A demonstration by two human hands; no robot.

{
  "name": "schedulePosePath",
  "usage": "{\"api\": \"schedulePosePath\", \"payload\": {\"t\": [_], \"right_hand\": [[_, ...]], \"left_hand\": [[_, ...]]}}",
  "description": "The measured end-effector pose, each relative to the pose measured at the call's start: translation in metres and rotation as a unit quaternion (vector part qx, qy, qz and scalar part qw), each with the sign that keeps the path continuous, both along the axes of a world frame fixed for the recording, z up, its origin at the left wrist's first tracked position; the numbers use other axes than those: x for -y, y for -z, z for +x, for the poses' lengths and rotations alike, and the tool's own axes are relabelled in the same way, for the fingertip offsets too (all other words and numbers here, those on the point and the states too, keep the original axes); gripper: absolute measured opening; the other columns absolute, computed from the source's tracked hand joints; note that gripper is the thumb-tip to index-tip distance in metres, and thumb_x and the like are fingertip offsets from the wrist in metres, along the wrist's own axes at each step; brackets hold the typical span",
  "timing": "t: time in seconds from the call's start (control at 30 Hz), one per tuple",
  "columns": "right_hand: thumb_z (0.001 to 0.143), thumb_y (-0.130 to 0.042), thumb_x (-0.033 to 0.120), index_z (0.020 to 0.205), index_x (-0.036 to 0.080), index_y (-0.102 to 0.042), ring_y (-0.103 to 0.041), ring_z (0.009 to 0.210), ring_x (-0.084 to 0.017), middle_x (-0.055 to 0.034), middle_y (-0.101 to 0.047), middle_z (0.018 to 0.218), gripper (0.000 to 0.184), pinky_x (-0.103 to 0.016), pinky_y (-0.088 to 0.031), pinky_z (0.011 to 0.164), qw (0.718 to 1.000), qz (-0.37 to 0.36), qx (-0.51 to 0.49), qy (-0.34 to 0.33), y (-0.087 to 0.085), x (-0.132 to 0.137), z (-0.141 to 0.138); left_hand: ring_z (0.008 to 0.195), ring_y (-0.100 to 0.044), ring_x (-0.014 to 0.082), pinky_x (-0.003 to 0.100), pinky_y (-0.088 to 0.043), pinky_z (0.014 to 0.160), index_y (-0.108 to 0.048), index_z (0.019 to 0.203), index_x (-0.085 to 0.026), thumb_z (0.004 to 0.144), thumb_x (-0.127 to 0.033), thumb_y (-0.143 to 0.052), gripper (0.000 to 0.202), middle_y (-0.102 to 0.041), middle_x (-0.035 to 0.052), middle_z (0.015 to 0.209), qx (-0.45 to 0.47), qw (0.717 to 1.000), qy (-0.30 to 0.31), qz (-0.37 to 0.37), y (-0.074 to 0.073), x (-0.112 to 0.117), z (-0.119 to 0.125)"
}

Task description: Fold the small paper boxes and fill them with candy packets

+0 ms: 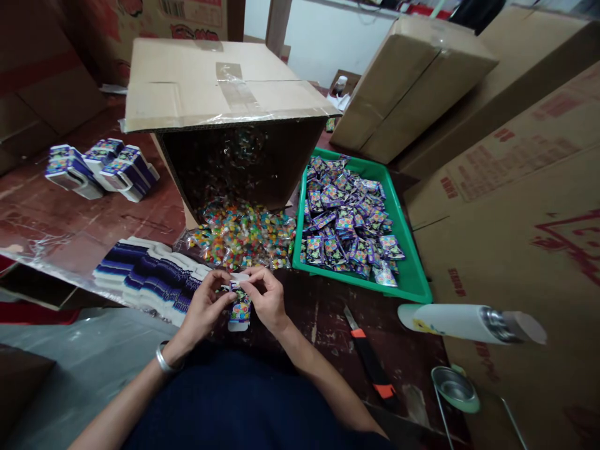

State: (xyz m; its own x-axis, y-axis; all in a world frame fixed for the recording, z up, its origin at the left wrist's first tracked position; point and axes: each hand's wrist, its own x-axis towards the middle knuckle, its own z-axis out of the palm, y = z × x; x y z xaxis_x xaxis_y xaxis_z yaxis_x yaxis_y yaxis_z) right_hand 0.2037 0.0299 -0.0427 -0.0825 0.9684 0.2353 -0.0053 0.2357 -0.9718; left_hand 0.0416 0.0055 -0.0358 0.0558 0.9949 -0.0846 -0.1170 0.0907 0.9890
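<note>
Both hands meet at a small printed candy box (pixel 240 307), purple with colourful round shapes, close in front of my body. My left hand (pixel 209 301) pinches its left side near the top. With thumb and fingers closed, my right hand (pixel 267 300) grips the white flap at the box's upper end. The lower end shows a pale flap sticking out. Just left of my left hand lies a long row of flat, stacked cartons (pixel 154 278). Beyond my hands, small clear bags of multicoloured candy (pixel 244 234) spill from a tipped cardboard box (pixel 187 103).
At right stands a green tray (pixel 417 275) heaped with purple candy packets (pixel 347 219). A utility knife (pixel 368 356) with exposed blade lies right of my arm, near a white bottle (pixel 450 320) and a metal cup (pixel 454 387). Folded boxes (pixel 100 165) sit far left. Large cartons (pixel 515 187) wall the right side.
</note>
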Motion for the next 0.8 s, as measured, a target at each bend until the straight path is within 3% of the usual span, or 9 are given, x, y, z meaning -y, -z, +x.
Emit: {"api": "schedulePosePath", "payload": {"t": [0.1, 0.23, 0.37, 0.47, 0.63, 0.8], "right_hand": [[0.084, -0.076, 0.029, 0.095, 0.022, -0.061, -0.068, 0.082, -0.018, -0.0024, -0.068, 0.088, 0.02, -0.03, -0.055, 0.076, 0.998, -0.041, -0.054, -0.016, -0.003, 0.0, -0.001], [0.081, -0.078, 0.033, 0.077, 0.02, -0.062, -0.064, 0.077, -0.017, -0.0015, -0.067, 0.082, 0.021, -0.028, -0.052, 0.072, 0.994, -0.087, -0.038, -0.06, -0.011, -0.003, 0.0], [0.078, -0.08, 0.032, 0.077, 0.019, -0.068, -0.061, 0.068, -0.015, -0.0005, -0.067, 0.075, 0.018, -0.026, -0.049, 0.064, 0.988, -0.144, 0.006, -0.056, -0.017, -0.012, 0.005], [0.078, -0.077, 0.031, 0.068, 0.018, -0.066, -0.059, 0.063, -0.015, -0.0002, -0.066, 0.069, 0.02, -0.026, -0.047, 0.062, 0.987, -0.149, 0.014, -0.059, -0.021, -0.018, 0.009], [0.079, -0.077, 0.03, 0.07, 0.019, -0.067, -0.063, 0.072, -0.017, -0.0021, -0.069, 0.076, 0.018, -0.028, -0.049, 0.068, 0.986, -0.132, 0.012, -0.101, -0.027, -0.017, 0.012], [0.082, -0.075, 0.03, 0.07, 0.019, -0.066, -0.064, 0.075, -0.017, -0.0024, -0.07, 0.078, 0.018, -0.028, -0.05, 0.073, 0.986, -0.117, 0.041, -0.115, -0.024, -0.016, 0.016]], "left_hand": [[0.086, -0.059, 0.0147, 0.023, -0.049, 0.075, -0.052, 0.1, -0.022, 0.085, -0.028, -0.07, 0.024, -0.058, -0.0009, 0.093, -0.012, 1.0, -0.004, 0.0, 0.0, 0.002, 0.0], [0.092, -0.062, 0.0171, 0.027, -0.05, 0.08, -0.052, 0.104, -0.022, 0.088, -0.025, -0.065, 0.021, -0.061, 0.002, 0.1, -0.063, 0.998, 0.004, 0.006, 0.001, 0.005, -0.002], [0.098, -0.064, 0.018, 0.029, -0.052, 0.087, -0.052, 0.108, -0.023, 0.086, -0.022, -0.066, 0.026, -0.063, 0.0027, 0.103, -0.067, 0.998, 0.007, 0.005, 0.0, 0.006, -0.004], [0.098, -0.066, 0.0181, 0.03, -0.054, 0.087, -0.052, 0.111, -0.023, 0.084, -0.022, -0.067, 0.031, -0.065, 0.0028, 0.102, -0.047, 0.999, 0.016, -0.013, -0.004, 0.007, -0.002], [0.09, -0.069, 0.0184, 0.03, -0.056, 0.081, -0.053, 0.124, -0.022, 0.084, -0.025, -0.068, 0.043, -0.07, 0.0045, 0.1, -0.024, 0.999, 0.027, -0.036, -0.011, 0.006, -0.001], [0.103, -0.068, 0.0221, 0.032, -0.054, 0.089, -0.064, 0.123, -0.02, 0.086, -0.03, -0.067, 0.038, -0.073, 0.0077, 0.109, -0.047, 0.997, 0.046, -0.044, -0.01, 0.008, -0.003]]}}
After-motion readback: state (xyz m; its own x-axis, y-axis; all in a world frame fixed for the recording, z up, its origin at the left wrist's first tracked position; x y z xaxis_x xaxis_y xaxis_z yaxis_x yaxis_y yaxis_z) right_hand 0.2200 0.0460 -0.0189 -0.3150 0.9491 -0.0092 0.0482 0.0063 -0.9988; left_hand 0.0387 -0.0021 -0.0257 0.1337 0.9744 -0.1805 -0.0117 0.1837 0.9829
